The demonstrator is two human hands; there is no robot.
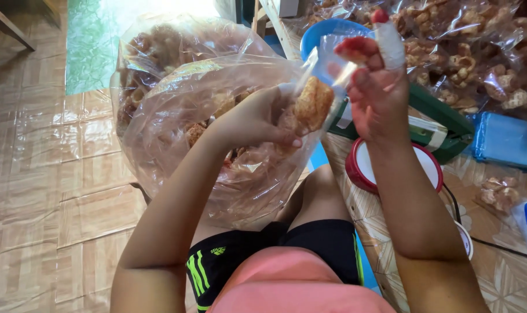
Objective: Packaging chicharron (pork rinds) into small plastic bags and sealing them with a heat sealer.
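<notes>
While sitting over a tan tiled floor (55,191) beside a low patterned table (507,278), a person is working with both hands. The left hand (257,119) is gripping a golden, bubbly fried cracker (313,103) at the mouth of a small clear bag (327,55), which the right hand (376,87) is pinching open. Behind, a large clear sack (176,145) is bulging with more crackers.

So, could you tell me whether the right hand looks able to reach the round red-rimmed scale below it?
Probably yes: the right hand hangs just above the scale with nothing between, though it holds a small clear bag.
</notes>
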